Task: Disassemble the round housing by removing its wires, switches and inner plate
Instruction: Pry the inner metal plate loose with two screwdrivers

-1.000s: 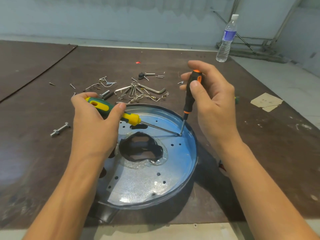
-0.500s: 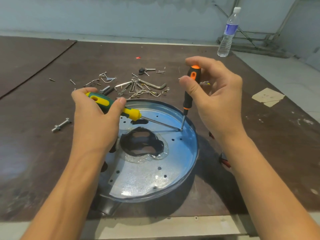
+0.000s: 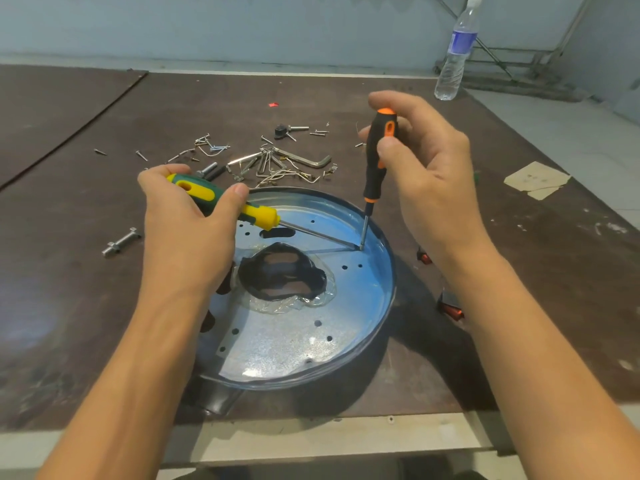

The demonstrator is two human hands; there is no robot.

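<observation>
Leverage is what this step seems to need: the two tips meet at one spot on the far right of the inner plate (image 3: 287, 348), just beside the wall of the round housing (image 3: 387, 261). The work in hand is probably to pry the plate up or to loosen a fastener there; which of the two cannot be told. To do it well, the person should press the upright black and orange screwdriver (image 3: 376, 161) straight down so that its tip does not slip. The green and yellow screwdriver (image 3: 204, 194) should serve as a low lever with small force, because thin sheet metal bends easily. The housing lies flat on the near middle of the brown table (image 3: 536, 278), between both forearms, and nothing holds it, so it may slide. The left hand (image 3: 187, 233) grasps the green and yellow handle from above, the shaft almost flat and pointing right. The right hand (image 3: 429, 174) pinches the other handle with thumb and first fingers, the wrist raised and the remaining fingers loosely curled. Loose screws (image 3: 273, 164) lie on the far side of the housing.
</observation>
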